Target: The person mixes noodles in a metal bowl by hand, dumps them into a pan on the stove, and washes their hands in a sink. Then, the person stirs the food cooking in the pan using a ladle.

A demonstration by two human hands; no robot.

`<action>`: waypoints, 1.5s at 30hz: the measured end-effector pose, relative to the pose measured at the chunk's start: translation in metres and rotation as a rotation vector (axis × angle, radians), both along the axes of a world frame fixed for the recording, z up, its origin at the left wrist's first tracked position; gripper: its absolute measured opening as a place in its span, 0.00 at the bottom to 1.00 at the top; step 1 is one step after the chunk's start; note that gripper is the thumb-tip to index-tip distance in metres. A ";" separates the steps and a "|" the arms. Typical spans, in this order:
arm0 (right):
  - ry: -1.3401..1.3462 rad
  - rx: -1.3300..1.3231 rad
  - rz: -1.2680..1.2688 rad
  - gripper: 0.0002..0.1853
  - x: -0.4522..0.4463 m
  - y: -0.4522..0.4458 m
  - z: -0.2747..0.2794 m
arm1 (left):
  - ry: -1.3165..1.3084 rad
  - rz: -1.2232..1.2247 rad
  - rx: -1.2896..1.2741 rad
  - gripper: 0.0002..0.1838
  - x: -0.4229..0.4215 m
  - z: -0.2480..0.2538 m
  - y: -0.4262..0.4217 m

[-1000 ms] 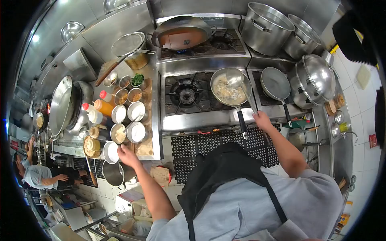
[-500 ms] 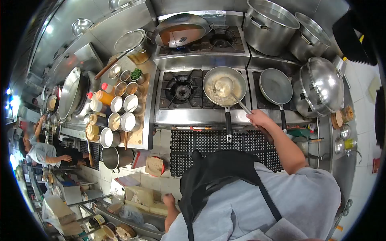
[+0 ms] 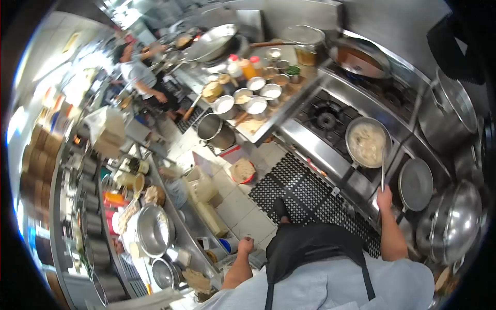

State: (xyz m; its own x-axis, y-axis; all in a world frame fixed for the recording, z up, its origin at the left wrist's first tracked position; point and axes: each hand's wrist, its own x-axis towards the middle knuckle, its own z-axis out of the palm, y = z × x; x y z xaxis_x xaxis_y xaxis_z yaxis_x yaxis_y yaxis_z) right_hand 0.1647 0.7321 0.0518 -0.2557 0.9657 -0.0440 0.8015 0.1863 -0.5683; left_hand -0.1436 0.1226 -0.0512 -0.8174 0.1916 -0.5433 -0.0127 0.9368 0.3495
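My right hand (image 3: 384, 199) is wrapped around the long handle of a ladle (image 3: 383, 168), whose end reaches into a frying pan (image 3: 353, 156). Pale, creamy food (image 3: 368, 142) with lumps in it covers the pan's bottom; the ladle's bowl is hard to make out there. The pan sits over a stove burner, its dark handle pointing toward my front. Low at my left side hangs my left hand (image 3: 247, 244), its fingers curled, with nothing visible in them. A shelf counter with bowls is nearest to it.
An empty-looking grey frying pan (image 3: 416, 184) and a domed steel lid (image 3: 448, 222) lie to the right. A large wok (image 3: 361, 59) stands at the back. Left of the stove, a counter holds steel containers (image 3: 257, 106) and bottles. A co-worker (image 3: 139, 75) stands farther left.
The view has turned left, bringing more of the left shelves into sight. The ladle's bowl, clearly seen before, no longer stands out in the food. My right hand still grips the handle.
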 end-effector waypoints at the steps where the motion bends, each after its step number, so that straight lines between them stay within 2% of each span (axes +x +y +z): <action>1: 0.095 -0.056 0.017 0.13 -0.004 -0.009 -0.014 | 0.008 0.039 0.008 0.20 0.008 0.002 0.001; 2: 0.197 -0.164 -0.055 0.12 -0.019 -0.030 0.005 | 0.012 0.069 0.014 0.20 0.018 0.004 0.000; 3: 0.461 -0.610 -0.152 0.10 -0.026 -0.037 0.022 | 0.011 0.092 0.021 0.21 0.026 0.009 0.000; 5: 0.736 -0.871 -0.289 0.10 -0.036 -0.039 0.051 | -0.008 0.059 -0.001 0.22 0.041 0.010 -0.002; 7: 0.836 -1.167 -0.246 0.10 -0.026 -0.017 0.083 | -0.023 0.018 -0.033 0.22 0.055 0.008 -0.011; 8: 0.893 -1.162 -0.204 0.12 -0.021 -0.001 0.071 | -0.021 -0.007 -0.048 0.22 0.058 0.007 -0.015; 9: 0.833 -1.175 -0.214 0.12 -0.021 -0.001 0.097 | -0.017 -0.034 -0.061 0.22 0.058 0.004 -0.018; 15: 0.248 -0.607 0.141 0.12 -0.007 0.001 0.125 | -0.105 0.095 -0.059 0.24 0.065 0.014 -0.041; 16: 0.217 -0.556 0.098 0.11 -0.002 0.005 0.114 | -0.095 0.092 -0.069 0.23 0.065 0.009 -0.047; 19: -0.086 0.090 0.276 0.11 0.011 0.003 0.100 | -0.072 0.094 -0.087 0.23 0.066 0.007 -0.059; 23: -0.071 0.091 0.122 0.15 0.002 0.000 0.097 | -0.074 0.110 -0.074 0.24 0.063 0.012 -0.061; 27: -0.056 0.123 0.045 0.16 -0.003 0.019 0.035 | -0.118 0.043 -0.116 0.24 0.053 -0.002 -0.063; 29: -0.031 0.055 0.046 0.16 -0.006 0.014 0.015 | -0.103 0.030 -0.119 0.23 0.046 0.002 -0.056; 31: 0.027 0.222 0.122 0.11 -0.005 0.019 -0.048 | -0.070 0.058 -0.097 0.23 0.043 0.024 -0.044; 34: 0.586 -0.623 -0.113 0.11 -0.019 0.000 -0.031 | -0.050 0.105 -0.056 0.22 0.040 0.021 -0.041; 37: 0.724 -0.999 -0.134 0.13 -0.025 0.002 0.046 | -0.042 0.075 -0.053 0.21 0.044 0.009 -0.041; 38: 0.731 -1.033 -0.144 0.13 -0.031 -0.004 0.089 | -0.051 0.065 -0.060 0.21 0.046 0.005 -0.042; 42: 0.563 -1.018 -0.071 0.12 -0.023 0.018 0.119 | -0.076 0.043 -0.080 0.22 0.051 0.009 -0.041; 45: 0.342 -0.706 0.067 0.12 -0.023 0.009 0.140 | -0.127 0.089 -0.061 0.22 0.051 0.003 -0.045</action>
State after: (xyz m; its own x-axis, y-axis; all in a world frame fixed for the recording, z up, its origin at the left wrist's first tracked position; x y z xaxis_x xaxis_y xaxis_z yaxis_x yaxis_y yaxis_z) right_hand 0.1420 0.7409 0.1918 -0.4222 0.7209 -0.5496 0.5605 -0.2689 -0.7833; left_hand -0.0928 0.0771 -0.0484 -0.7540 0.0847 -0.6514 -0.1369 0.9496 0.2820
